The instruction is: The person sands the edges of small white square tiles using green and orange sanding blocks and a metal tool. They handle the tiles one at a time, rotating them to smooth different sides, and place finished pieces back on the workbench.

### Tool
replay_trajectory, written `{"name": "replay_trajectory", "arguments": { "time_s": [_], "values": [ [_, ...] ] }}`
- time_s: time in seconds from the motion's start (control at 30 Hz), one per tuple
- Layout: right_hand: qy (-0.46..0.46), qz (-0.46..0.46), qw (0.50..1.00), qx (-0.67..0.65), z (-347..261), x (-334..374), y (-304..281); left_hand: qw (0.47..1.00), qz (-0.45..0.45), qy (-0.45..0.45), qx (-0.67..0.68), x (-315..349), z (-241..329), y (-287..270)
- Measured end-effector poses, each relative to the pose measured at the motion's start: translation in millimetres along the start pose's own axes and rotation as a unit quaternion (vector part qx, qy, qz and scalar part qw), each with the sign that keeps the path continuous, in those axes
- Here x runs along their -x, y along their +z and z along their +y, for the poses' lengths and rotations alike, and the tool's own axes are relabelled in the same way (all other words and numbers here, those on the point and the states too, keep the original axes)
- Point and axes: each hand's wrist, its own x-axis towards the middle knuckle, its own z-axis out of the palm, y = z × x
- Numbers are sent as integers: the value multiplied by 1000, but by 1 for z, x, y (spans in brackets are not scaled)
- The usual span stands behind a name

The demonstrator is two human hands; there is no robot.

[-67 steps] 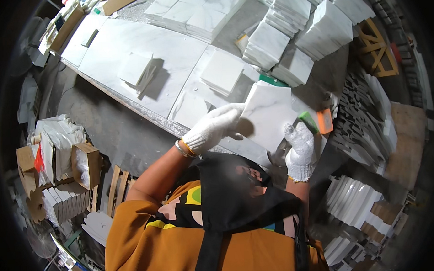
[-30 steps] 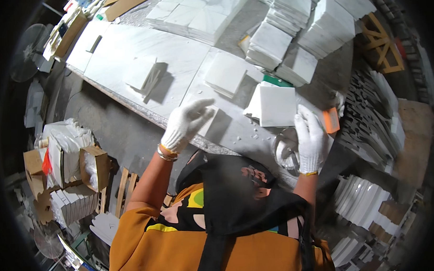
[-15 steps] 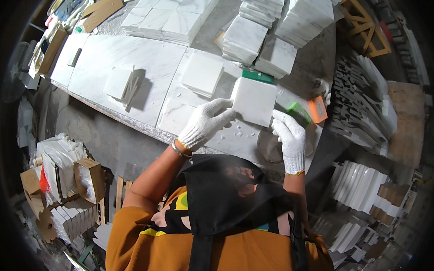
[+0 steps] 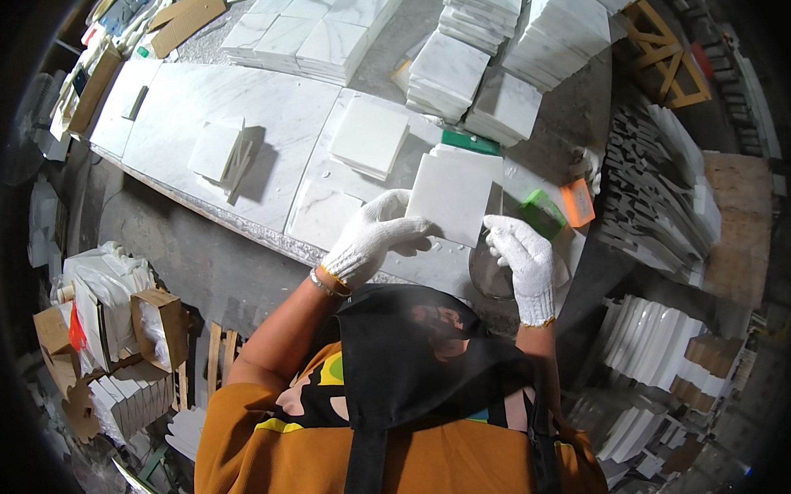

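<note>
A square white marble tile (image 4: 450, 197) is held at its near edge between my two hands, both in white knitted gloves. My left hand (image 4: 382, 234) is closed at its near left corner, fingers along the edge and partly under it. At the near right corner, my right hand (image 4: 522, 264) pinches with bent fingers. Behind the tile, a strip of another white tile shows on its right side. A dark green block (image 4: 470, 142) touches the far side. Left of it lies a small stack of white tiles (image 4: 370, 136).
Bright green (image 4: 544, 212) and orange (image 4: 577, 201) blocks lie to the right on the marble-topped table (image 4: 225, 96). Tall tile stacks (image 4: 446, 71) stand at the back. Leaning tiles (image 4: 220, 150) are at the left. Cartons (image 4: 163, 329) stand on the floor at lower left.
The held tile has shifted left and slightly toward me, uncovering part of the piece behind it. My right hand has moved slightly left and nearer with it.
</note>
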Motion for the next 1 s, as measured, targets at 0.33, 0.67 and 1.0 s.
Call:
{"name": "replay_trajectory", "arguments": {
  "time_s": [0.33,0.67,1.0],
  "values": [
    [-312,92,803,498,-54,-3,40,997,-79,-20,-2,12,-6,5],
    [-192,149,963,117,-20,-36,-7,995,-93,-20,21,14,-15,4],
    [24,24,964,-265,15,0,-4,991,-105,-42,65,8,-7,6]
  ]
}}
